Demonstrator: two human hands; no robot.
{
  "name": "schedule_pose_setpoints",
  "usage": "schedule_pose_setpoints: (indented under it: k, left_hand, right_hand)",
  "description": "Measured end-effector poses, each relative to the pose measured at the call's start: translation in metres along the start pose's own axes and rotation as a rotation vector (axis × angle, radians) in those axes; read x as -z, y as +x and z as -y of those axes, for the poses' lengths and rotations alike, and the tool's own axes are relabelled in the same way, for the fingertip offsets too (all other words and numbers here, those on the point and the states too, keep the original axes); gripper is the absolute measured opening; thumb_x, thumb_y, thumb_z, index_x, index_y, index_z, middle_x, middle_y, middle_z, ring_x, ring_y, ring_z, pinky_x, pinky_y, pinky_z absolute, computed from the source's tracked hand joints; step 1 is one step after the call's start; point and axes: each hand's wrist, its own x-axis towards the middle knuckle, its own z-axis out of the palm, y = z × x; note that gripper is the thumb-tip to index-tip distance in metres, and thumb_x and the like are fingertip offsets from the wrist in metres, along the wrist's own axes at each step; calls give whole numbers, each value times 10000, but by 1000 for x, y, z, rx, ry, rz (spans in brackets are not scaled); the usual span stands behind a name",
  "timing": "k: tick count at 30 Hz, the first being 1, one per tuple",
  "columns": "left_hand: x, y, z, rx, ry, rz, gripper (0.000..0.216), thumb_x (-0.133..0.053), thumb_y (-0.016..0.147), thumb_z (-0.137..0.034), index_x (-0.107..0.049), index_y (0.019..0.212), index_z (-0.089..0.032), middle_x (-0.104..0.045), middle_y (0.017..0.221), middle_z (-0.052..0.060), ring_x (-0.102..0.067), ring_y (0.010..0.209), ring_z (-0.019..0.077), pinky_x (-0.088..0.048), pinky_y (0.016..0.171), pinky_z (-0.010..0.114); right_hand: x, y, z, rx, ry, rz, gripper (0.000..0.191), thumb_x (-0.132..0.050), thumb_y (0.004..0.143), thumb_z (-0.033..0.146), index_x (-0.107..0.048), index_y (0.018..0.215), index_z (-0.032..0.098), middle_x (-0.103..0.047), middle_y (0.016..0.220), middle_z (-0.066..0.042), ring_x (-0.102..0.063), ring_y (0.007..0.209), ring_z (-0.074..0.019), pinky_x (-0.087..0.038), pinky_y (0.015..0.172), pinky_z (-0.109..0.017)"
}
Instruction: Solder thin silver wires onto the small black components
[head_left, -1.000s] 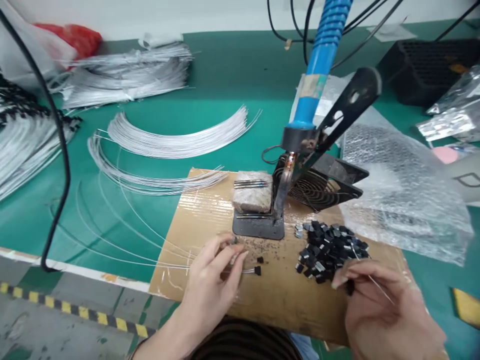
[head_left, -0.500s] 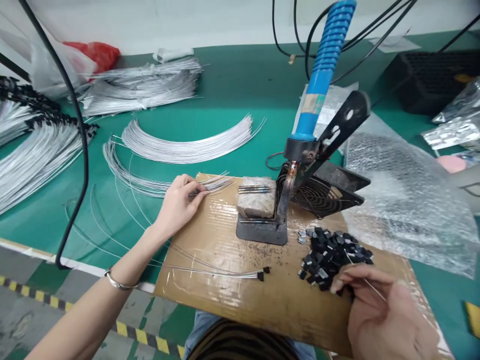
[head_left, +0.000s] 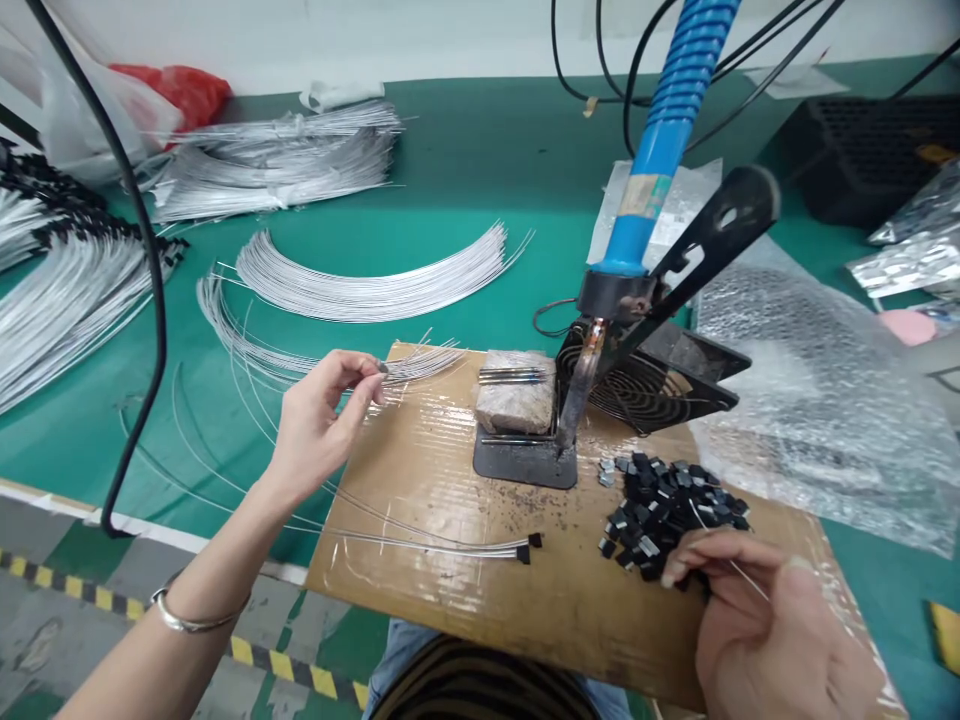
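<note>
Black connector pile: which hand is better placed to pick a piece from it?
Probably the right hand: it is right beside the pile of black connectors, though it holds a thin strand. The left hand is farther off, by the white wires, with the soldering iron stand between.

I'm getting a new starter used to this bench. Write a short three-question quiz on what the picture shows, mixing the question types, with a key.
1. Fill the gap: the left hand is by the ends of a bunch of thin white ____.
2. True or false: the blue-handled tool lies flat on the cardboard.
3. Which of these is the right hand closest to?
A) the red bag
B) the pile of small black parts
C) the blue-handled tool

Key
1. wires
2. False: it slants in a black holder.
3. B
</note>
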Motion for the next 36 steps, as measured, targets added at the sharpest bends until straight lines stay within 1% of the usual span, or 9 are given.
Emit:
schedule_pose_setpoints:
  k: [4,9,15,17,19,22,26,32,36]
  left_hand:
    - [1,-6,-8,40,-14,6,93,-643,1005,-271,-690,1034,-196,-705,864,13,-620,688,127,-509,681,267]
    - [7,-10,-22,17,15,56,54,-745,916,-245,-738,895,-196,-743,825,7,-607,702,136,-471,673,270]
    - [27,-16,-33,88,-165,480,134,-727,928,-285,-733,809,-223,-687,690,-13,-565,618,135,-435,578,266]
    - [29,-16,-35,111,-239,611,142,-722,929,-272,-726,794,-227,-665,659,-16,-536,584,128,-411,548,262]
    - [28,-16,-37,112,-291,684,149,-718,925,-257,-718,780,-227,-643,634,-19,-524,568,123,-395,530,255]
    - [22,-14,-43,141,-342,692,154,-719,921,-252,-711,771,-220,-624,625,-27,-500,551,108,-381,510,232]
    - [11,-16,-52,226,-396,673,172,-733,916,-270,-713,759,-201,-629,642,-28,-515,563,100,-405,515,202]
    - [4,-24,-57,273,-445,678,159,-746,923,-318,-730,808,-209,-682,701,-4,-557,591,121,-442,519,214]
    - [3,-27,-56,271,-461,672,162,-720,944,-312,-727,809,-222,-709,744,38,-603,625,149,-481,537,241]
  right_hand:
    - [-2,-3,4,4,-10,7,374,-527,1034,414,-732,824,181,-682,763,-42,-620,672,-188,-461,602,-337]
    - [-1,-7,7,14,-23,9,381,-556,1035,430,-730,812,175,-686,793,-53,-629,694,-187,-485,595,-320]
    - [-8,-14,17,-24,-37,100,430,-509,1077,456,-737,838,180,-670,663,-20,-618,567,-143,-485,549,-267]
    - [-15,-19,23,-11,-111,149,390,-584,1056,417,-728,782,179,-638,625,-2,-589,535,-114,-443,519,-235]
    - [-23,-25,28,-91,-163,226,332,-642,1029,387,-722,780,181,-630,653,8,-555,518,-92,-403,488,-217]
    - [-37,-33,33,-200,-130,478,308,-667,1003,402,-701,783,189,-562,606,37,-471,466,-80,-355,454,-220]
    - [-56,-39,37,-404,-53,697,267,-724,941,436,-706,826,196,-548,621,48,-370,429,-64,-269,388,-210]
    - [-82,-38,40,-482,42,728,207,-845,812,375,-734,836,202,-568,655,40,-414,503,-83,-315,403,-189]
    - [-86,-39,37,-493,43,713,198,-831,837,363,-726,811,196,-547,604,57,-400,467,-69,-293,382,-179]
